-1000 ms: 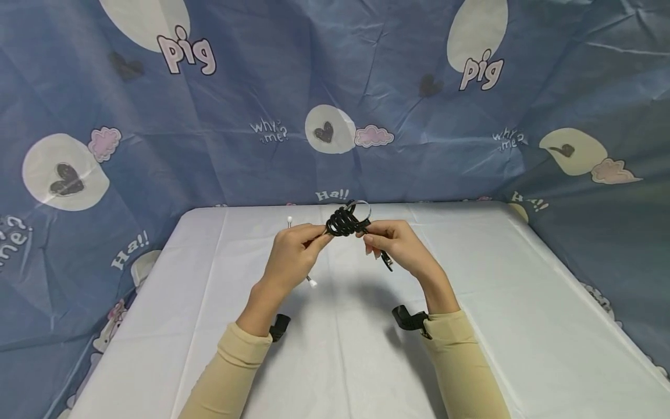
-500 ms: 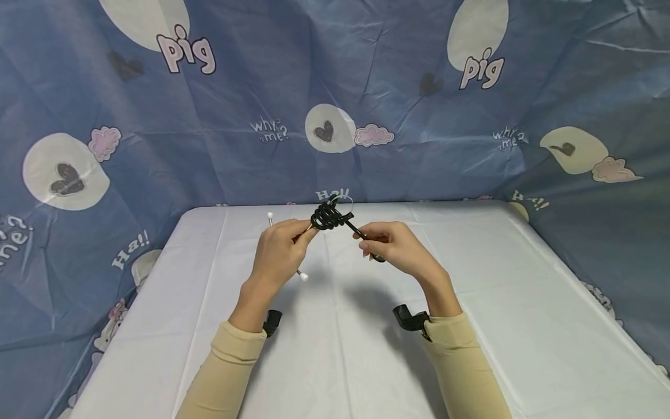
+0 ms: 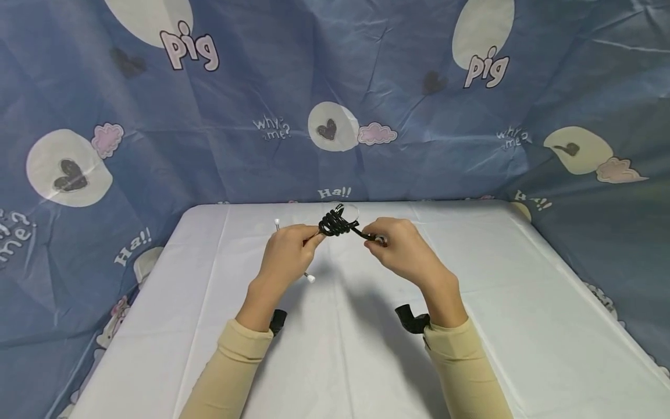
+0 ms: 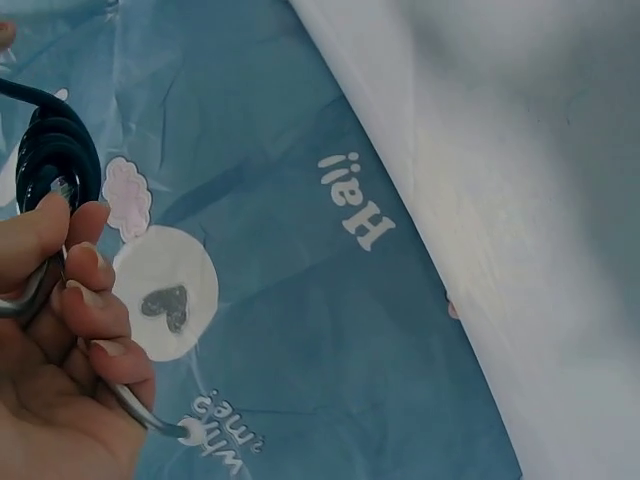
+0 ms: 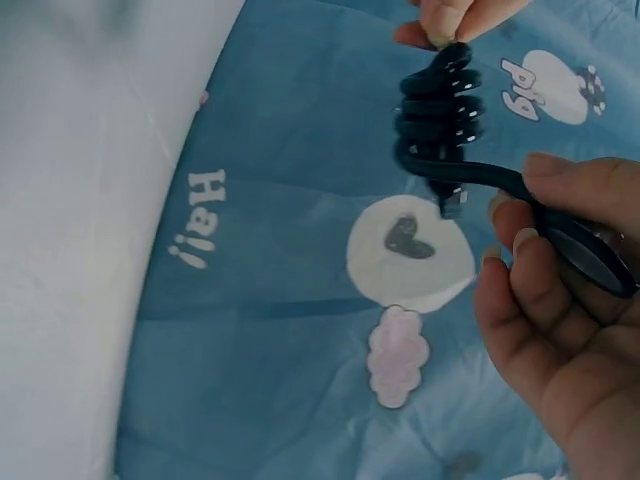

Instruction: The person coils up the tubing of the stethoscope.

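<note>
Above the table my left hand (image 3: 285,250) pinches a bent silver metal rod with white-capped ends, one white cap (image 3: 311,279) sticking out below the hand. In the left wrist view the metal rod (image 4: 140,412) runs through the curled fingers. Just past my left fingertips, black cord (image 3: 335,223) is wound in several tight coils, with a thin ring (image 3: 358,214) at its far side. My right hand (image 3: 403,247) pinches the cord's loose stretch between thumb and fingers. In the right wrist view its flat, oval dark end (image 5: 585,255) lies against those fingers.
Both hands are over the far part of a white-covered table (image 3: 335,349). A blue printed curtain (image 3: 419,169) hangs behind and around it. A black wrist mount (image 3: 412,320) sits at the right cuff, another (image 3: 278,322) at the left.
The left hand moved left with the coil, then slightly back right. The right hand has turned over, and the cord's end that pointed down is now mostly tucked behind its fingers.
</note>
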A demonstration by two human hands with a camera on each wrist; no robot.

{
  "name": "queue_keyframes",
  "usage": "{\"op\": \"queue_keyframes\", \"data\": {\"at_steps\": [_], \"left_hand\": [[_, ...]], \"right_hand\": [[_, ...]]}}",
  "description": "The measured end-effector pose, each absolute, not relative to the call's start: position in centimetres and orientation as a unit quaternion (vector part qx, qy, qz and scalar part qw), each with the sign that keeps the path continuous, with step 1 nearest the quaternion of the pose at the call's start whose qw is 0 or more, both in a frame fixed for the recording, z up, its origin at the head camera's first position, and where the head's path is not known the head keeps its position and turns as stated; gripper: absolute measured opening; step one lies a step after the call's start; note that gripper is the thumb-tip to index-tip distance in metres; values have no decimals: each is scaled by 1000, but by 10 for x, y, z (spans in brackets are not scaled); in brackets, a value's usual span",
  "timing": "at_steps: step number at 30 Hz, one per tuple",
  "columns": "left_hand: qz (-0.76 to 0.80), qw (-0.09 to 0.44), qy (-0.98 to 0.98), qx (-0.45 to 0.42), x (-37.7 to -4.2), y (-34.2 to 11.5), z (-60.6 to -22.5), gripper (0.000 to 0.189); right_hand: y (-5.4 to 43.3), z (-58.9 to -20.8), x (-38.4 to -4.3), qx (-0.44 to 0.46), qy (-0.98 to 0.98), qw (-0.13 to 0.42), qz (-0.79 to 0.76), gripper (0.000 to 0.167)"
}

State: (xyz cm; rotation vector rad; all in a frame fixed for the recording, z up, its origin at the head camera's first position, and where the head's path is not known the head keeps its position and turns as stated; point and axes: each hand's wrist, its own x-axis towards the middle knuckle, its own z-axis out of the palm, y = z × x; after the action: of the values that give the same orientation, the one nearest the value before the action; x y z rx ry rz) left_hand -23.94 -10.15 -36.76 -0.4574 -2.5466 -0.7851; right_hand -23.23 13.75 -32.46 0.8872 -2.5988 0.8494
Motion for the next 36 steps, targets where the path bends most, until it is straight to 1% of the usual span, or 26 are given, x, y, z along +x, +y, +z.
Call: {"op": "queue_keyframes", "data": {"at_steps": [3, 8, 11, 13, 17, 19, 23, 27, 29, 31, 36], "left_hand": [[-272, 207, -923, -176, -238, -97, -368, 17], [-242, 209, -921, -220, -238, -92, -369, 26], [-225, 220, -916, -249, -238, -90, -370, 30], [-219, 226, -912, -263, -238, -89, -370, 29], [-221, 224, -906, -282, -237, -88, -370, 17], [-226, 222, -904, -287, -236, -87, -369, 14], [-235, 227, -901, -284, -235, -88, -369, 14], [-245, 224, -901, -280, -236, -90, -370, 13], [-251, 221, -900, -279, -236, -91, -370, 12], [-255, 218, -901, -275, -237, -91, -371, 12], [-255, 217, -901, -275, -237, -92, -372, 12]], "right_hand": [[135, -321, -228, 323, -892, 148, 280, 16], [135, -318, -225, 357, -877, 178, 269, 16], [136, -318, -225, 353, -875, 189, 272, 18], [137, -318, -226, 341, -878, 191, 278, 20], [137, -318, -227, 317, -877, 186, 309, 24], [136, -319, -228, 306, -869, 176, 347, 26], [135, -323, -232, 278, -842, 151, 437, 30], [136, -326, -235, 276, -806, 99, 515, 24], [138, -326, -236, 282, -794, 68, 535, 23], [139, -325, -236, 284, -786, 50, 547, 23], [140, -325, -238, 282, -771, 36, 570, 22]]}}
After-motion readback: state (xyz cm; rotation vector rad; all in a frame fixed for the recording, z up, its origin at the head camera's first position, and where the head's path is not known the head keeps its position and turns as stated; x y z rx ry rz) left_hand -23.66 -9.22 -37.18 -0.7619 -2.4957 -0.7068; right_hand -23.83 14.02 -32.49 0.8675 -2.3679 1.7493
